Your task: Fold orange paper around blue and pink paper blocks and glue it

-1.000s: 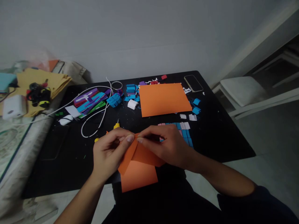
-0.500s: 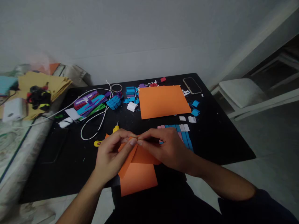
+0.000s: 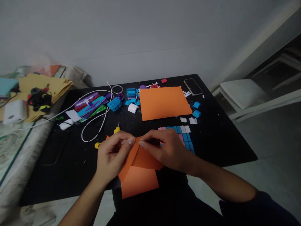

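Observation:
My left hand (image 3: 113, 153) pinches the upper left edge of a folded sheet of orange paper (image 3: 147, 158) between thumb and fingers. On the same sheet, close to the top of its fold, my right hand (image 3: 168, 149) is pinched shut. Below the folded sheet a second orange piece (image 3: 141, 183) hangs past the table's front edge; whether the two are joined I cannot tell. A yellow cutter (image 3: 117, 129) lies partly hidden behind my left hand. Beside my right hand, rows of blue, pink and white paper pieces (image 3: 187, 138) are laid out.
A larger orange sheet (image 3: 166, 103) lies at the back of the black table (image 3: 218, 138), near a phone (image 3: 193, 86). Coloured paper strips (image 3: 91, 106) and a looped white cable (image 3: 82, 133) are at left. White stools (image 3: 243, 95) stand to the right.
My left thumb and fingers have slid a little left, away from my right fingertips. The top of the orange fold now shows between the hands.

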Demonstrator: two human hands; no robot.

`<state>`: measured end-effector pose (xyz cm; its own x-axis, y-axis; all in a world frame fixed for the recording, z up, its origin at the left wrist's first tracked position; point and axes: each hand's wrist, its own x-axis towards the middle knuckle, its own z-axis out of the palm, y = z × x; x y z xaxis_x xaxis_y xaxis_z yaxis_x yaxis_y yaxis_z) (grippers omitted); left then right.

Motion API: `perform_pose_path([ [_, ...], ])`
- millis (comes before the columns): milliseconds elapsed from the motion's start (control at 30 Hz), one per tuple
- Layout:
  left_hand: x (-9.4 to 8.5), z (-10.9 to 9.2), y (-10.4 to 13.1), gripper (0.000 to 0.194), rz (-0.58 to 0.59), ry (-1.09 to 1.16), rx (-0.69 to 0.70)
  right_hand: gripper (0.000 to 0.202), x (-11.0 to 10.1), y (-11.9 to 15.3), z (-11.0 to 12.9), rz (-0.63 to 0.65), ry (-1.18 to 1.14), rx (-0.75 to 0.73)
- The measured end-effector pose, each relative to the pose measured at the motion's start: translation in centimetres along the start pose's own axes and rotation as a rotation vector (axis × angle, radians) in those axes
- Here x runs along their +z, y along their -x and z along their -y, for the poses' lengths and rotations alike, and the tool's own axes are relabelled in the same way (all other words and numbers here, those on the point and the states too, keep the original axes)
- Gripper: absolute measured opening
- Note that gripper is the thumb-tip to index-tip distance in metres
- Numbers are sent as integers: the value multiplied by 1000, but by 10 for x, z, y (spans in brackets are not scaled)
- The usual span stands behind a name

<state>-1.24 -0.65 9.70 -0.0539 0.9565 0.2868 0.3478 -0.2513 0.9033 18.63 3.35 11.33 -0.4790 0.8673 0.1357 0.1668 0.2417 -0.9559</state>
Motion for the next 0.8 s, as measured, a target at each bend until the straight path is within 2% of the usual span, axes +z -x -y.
perform_pose_path([
  [267, 2, 5, 1, 13, 23, 67, -170, 9, -3, -3, -3, -62, -29, 66],
  [433, 3, 8, 2, 14, 46, 21, -167, 9, -7, -6, -9, 9, -69, 121],
  [600, 5, 5, 0, 14, 82, 21, -170, 14, -8, -10, -9, 34, -63, 101],
  [667, 5, 5, 0, 16, 89, 26, -191, 13, -8, -10, -10, 9, -64, 88],
  [800, -1, 9, 3, 22, 147, 30, -252, 13, -11, -9, -16, -124, -113, 71],
])
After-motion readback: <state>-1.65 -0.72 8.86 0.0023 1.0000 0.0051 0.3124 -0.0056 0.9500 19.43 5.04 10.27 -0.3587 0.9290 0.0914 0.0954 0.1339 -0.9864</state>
